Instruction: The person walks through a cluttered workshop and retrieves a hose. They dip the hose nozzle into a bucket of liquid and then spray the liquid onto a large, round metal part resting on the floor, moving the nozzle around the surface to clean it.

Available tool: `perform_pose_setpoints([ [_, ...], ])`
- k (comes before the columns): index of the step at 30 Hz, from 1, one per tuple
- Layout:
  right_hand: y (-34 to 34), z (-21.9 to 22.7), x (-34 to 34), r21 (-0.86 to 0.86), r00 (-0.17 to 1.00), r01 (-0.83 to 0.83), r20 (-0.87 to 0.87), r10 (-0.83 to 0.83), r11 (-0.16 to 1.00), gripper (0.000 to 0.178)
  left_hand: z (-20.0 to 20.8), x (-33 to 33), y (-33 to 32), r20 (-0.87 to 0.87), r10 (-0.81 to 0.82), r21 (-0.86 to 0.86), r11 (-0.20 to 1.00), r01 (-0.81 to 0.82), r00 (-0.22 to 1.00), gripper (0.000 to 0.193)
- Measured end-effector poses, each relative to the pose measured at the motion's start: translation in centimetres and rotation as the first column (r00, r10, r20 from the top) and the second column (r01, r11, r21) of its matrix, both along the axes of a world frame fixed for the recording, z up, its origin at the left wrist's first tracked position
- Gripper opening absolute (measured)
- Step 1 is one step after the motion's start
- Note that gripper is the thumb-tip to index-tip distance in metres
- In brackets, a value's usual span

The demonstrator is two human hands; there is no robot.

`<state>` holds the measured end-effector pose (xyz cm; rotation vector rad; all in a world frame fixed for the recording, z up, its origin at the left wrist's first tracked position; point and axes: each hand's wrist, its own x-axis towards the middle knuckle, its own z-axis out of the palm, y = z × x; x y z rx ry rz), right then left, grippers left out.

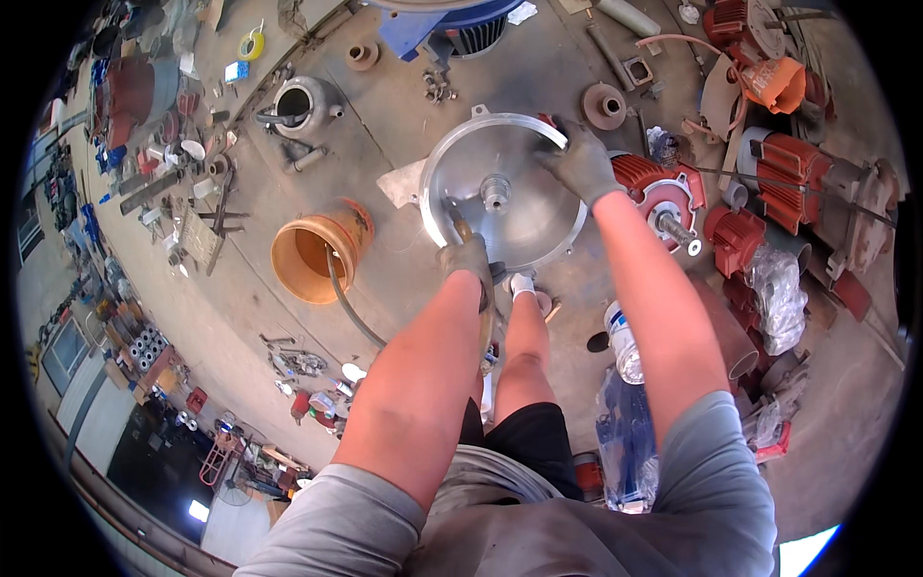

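A large, round, dished metal cover (519, 183) with a bright machined rim and a central hub lies before me, wet-looking and shiny inside. My left hand (466, 260), in a grey glove, is closed around a spray gun (461, 227) with a slim nozzle pointing over the cover's near left part. My right hand (585, 163), also gloved, grips the cover's upper right rim, fingers reaching over its inner face. A bit of red shows by those fingers; I cannot make out what it is. A hose (348, 306) runs from an orange bucket (322, 252) towards my left arm.
A metal kettle-like pot (306, 104) stands at the far left. Red electric motors (659, 197) crowd the right side, near a flanged metal part (604, 106). A blue machine housing (413, 29) is at the far edge. A white tub (623, 341) stands by my right forearm.
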<state>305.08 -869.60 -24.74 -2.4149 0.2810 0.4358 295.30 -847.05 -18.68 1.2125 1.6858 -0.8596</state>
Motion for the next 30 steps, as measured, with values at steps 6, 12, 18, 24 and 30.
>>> perform_pose_setpoints([
  [6,1.7,-0.3,0.5,-0.229,0.977,0.018,-0.202,-0.066,0.973,0.032,-1.3,-1.2,0.9,-0.015,-0.050,-0.026,0.998,0.050,0.999,0.068],
  [12,1.9,-0.3,0.1,-0.287,0.974,0.002,-0.216,-0.066,0.958,0.029,-0.3,-0.9,1.0,-0.051,-0.025,-0.015,1.000,0.024,0.998,0.057],
  [18,3.9,1.4,-0.7,-0.275,0.974,0.010,-0.217,-0.072,0.961,0.029,-2.7,-3.5,3.2,0.025,-0.070,0.008,0.998,0.070,0.997,0.046],
  [24,6.1,4.2,-2.5,-0.190,0.984,0.015,-0.169,-0.048,0.982,0.032,-0.2,-3.6,4.3,0.008,-0.071,0.044,0.996,0.071,0.997,0.041],
  [30,8.2,5.5,-3.4,-0.180,0.984,-0.028,-0.180,-0.005,0.983,0.039,-1.2,-5.4,6.5,0.076,-0.020,0.018,1.000,0.019,0.997,0.040],
])
